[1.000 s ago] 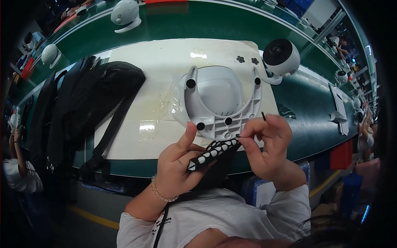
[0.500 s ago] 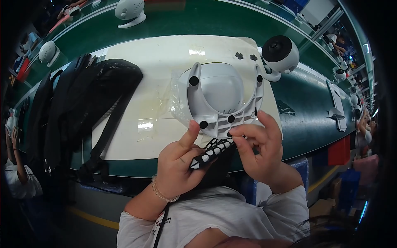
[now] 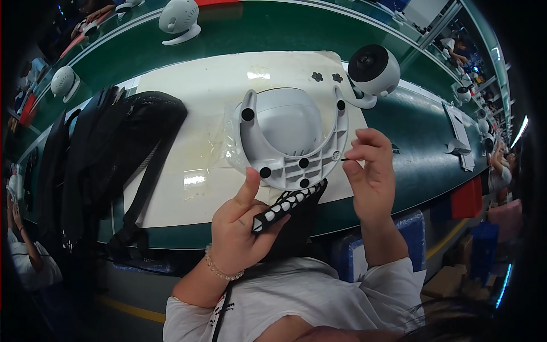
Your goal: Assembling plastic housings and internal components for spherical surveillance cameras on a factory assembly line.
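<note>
A white plastic unit with a curved, ribbed stand [image 3: 290, 174] lies underside up in front of me, on clear plastic wrap [image 3: 231, 149]. Several round black pads [image 3: 303, 163] are stuck on the stand's ribs and arms. My left hand [image 3: 240, 225] is closed round a black strip with white round spots [image 3: 288, 204], thumb pointing up, just below the stand's near edge. To the right of the stand, my right hand [image 3: 371, 171] is raised, thumb and forefinger pinching a small, thin dark piece [image 3: 345, 159], seen edge-on, probably a pad.
A cream sheet [image 3: 199, 74] covers the green bench under the unit. An upright white fan-like unit with a black front [image 3: 373, 71] stands at its far right, near two dark flower-shaped pieces [image 3: 327, 77]. A black mesh bag [image 3: 137, 125] lies left. Similar units [image 3: 179, 20] stand beyond.
My right hand has left the pad at the stand's near edge and moved right and up, off the stand. The whole view has shifted slightly. My left hand keeps hold of the strip.
</note>
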`<move>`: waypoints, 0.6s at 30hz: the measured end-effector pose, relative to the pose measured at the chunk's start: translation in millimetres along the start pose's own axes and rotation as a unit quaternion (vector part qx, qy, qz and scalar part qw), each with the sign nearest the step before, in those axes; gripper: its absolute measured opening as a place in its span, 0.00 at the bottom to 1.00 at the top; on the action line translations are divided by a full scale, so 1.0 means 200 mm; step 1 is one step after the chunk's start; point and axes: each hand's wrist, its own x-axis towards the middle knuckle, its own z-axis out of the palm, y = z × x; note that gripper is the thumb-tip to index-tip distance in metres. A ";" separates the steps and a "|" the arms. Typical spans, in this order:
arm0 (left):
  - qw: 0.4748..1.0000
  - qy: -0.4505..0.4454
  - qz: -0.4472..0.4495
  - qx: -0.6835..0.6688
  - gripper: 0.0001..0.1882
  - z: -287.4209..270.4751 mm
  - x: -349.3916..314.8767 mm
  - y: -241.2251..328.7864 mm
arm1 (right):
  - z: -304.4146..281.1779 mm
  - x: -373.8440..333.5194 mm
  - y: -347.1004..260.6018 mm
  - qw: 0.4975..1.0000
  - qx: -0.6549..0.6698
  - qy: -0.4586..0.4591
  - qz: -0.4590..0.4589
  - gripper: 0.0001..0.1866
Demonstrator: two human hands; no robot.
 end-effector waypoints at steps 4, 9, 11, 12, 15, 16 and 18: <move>1.000 -0.007 -0.011 0.006 0.09 0.00 0.00 0.01 | 0.01 0.02 0.00 0.998 -0.045 -0.029 -0.018 0.07; 1.000 -0.009 -0.005 0.009 0.09 0.00 0.00 0.00 | 0.01 0.01 -0.01 0.970 -0.213 0.004 -0.115 0.09; 1.000 -0.009 -0.004 0.007 0.09 0.00 0.00 -0.01 | 0.01 -0.02 0.00 0.955 -0.259 0.007 -0.148 0.10; 1.000 -0.008 -0.002 0.005 0.09 0.01 0.00 -0.01 | 0.00 -0.03 0.00 0.935 -0.304 0.010 -0.180 0.12; 1.000 -0.017 0.000 0.020 0.09 0.00 0.00 0.00 | -0.01 -0.03 -0.04 0.904 -0.381 -0.008 -0.194 0.13; 1.000 -0.017 0.000 0.021 0.09 0.00 0.00 0.00 | -0.02 -0.03 -0.05 0.893 -0.407 -0.019 -0.191 0.13; 1.000 -0.008 -0.007 0.011 0.09 0.00 0.00 0.00 | -0.04 0.00 -0.06 0.919 -0.361 -0.032 -0.158 0.13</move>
